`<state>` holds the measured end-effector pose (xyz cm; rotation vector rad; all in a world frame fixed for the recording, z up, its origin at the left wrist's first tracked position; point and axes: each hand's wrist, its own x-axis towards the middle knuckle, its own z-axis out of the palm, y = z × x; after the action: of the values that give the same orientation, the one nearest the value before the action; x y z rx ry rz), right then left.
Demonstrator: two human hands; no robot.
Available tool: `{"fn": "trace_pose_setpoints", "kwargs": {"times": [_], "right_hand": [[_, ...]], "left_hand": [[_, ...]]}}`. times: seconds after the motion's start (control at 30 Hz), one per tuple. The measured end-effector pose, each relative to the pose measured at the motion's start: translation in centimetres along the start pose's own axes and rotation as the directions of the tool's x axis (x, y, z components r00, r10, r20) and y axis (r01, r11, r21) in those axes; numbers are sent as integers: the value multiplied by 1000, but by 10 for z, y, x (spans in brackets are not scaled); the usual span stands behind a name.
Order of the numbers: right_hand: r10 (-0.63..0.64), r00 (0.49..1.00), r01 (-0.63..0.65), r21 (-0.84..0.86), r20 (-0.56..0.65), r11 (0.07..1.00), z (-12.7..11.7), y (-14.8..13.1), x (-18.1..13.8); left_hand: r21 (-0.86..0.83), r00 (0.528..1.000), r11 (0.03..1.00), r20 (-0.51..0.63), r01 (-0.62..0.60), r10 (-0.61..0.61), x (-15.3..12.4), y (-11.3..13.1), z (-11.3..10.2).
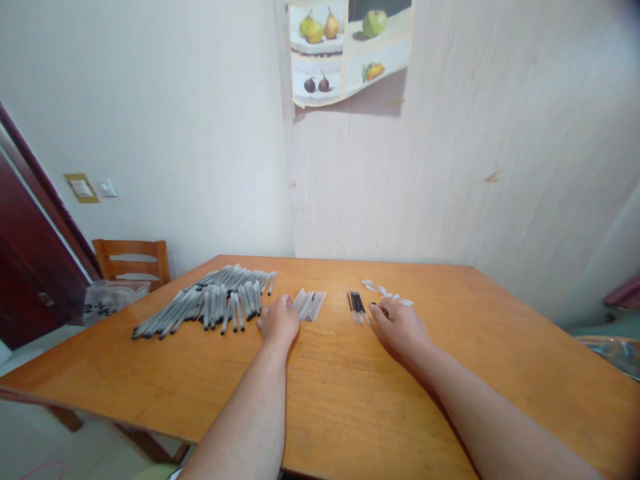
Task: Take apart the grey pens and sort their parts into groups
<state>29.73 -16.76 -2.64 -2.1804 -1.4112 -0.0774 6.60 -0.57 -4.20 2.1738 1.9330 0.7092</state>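
Observation:
My left hand (pixel 279 320) rests on the table at the left end of a row of clear pen barrels (pixel 309 305). Its fingers are curled together, and what they may hold is hidden. My right hand (pixel 403 327) lies closed just right of several black ink refills (pixel 356 305) set side by side. A small dark tip shows at its fingertips, too little to name. Behind that hand, small whitish translucent pieces (pixel 383 291) lie scattered. Left of my left hand spreads a large pile of translucent pens with dark ends (pixel 215 300).
Everything lies on a wooden table (pixel 330 400) against a pale wall. A wooden chair (pixel 131 257) and a clear plastic bag (pixel 113 297) are beyond its left edge. A fruit poster (pixel 345 53) hangs on the wall.

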Motion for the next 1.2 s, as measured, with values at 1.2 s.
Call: {"fn": "trace_pose_setpoints", "kwargs": {"times": [1.2], "right_hand": [[-27, 1000, 27, -33, 4, 999, -1, -4, 1]], "left_hand": [[-129, 978, 991, -199, 32, -57, -12, -13, -31]]}}
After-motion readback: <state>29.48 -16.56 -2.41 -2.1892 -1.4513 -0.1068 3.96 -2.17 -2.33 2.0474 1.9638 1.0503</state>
